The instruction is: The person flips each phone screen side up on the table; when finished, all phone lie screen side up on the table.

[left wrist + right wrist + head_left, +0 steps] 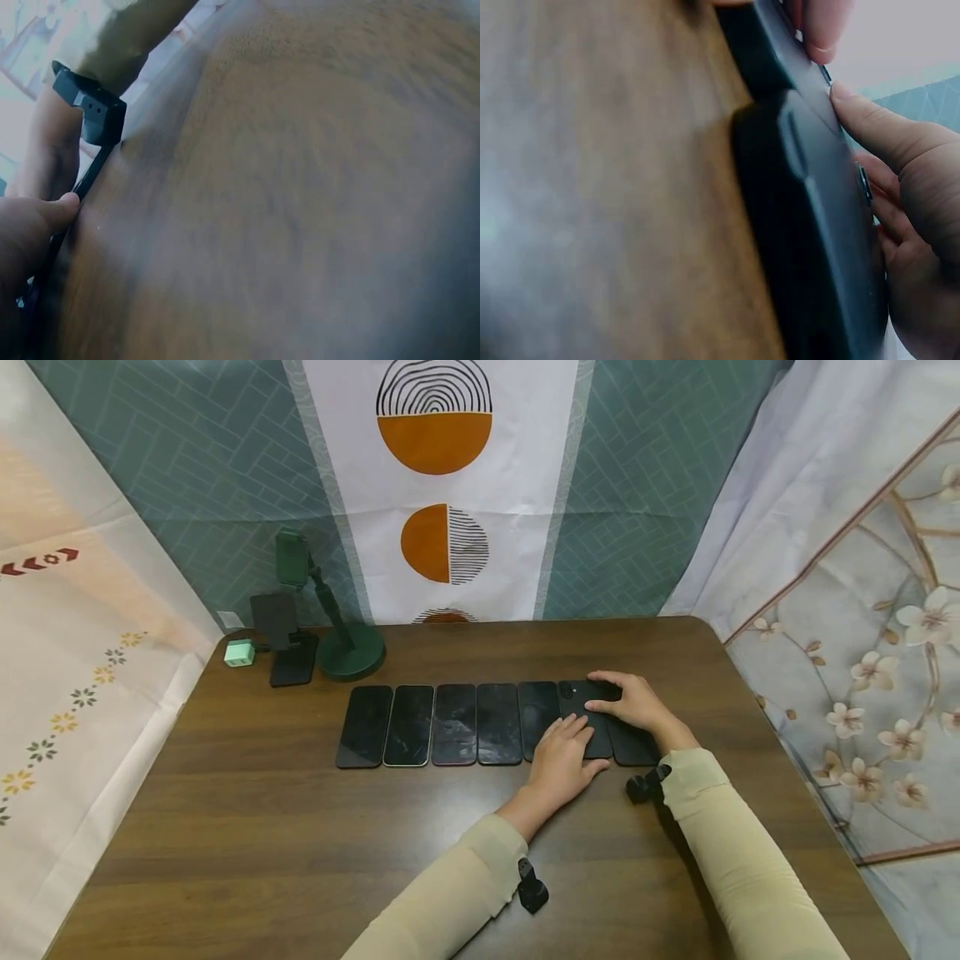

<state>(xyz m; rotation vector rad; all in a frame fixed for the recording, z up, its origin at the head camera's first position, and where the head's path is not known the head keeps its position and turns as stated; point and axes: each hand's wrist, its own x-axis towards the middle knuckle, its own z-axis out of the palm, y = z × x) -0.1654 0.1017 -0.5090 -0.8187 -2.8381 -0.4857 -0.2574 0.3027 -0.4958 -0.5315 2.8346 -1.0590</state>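
Note:
Several dark phones lie side by side in a row, including a black phone [364,727] at the left end. Toward the right, a phone with its camera side up [597,739] lies under both hands. My left hand [558,764] rests with extended fingers on its lower left part, thumb at its near edge. With its thumb on the phone's back and a finger by the far edge, my right hand [637,703] reaches over the end phone [633,745]. In the right wrist view that end phone [817,240] shows its thick edge; the right thumb [870,124] touches near the seam between phones.
At the back left stand a green round-based stand [351,652], a black phone stand [292,662] and a mint-green cube [239,652]. The brown wooden table [300,860] meets a patterned cloth backdrop [225,452] behind and hangings at both sides.

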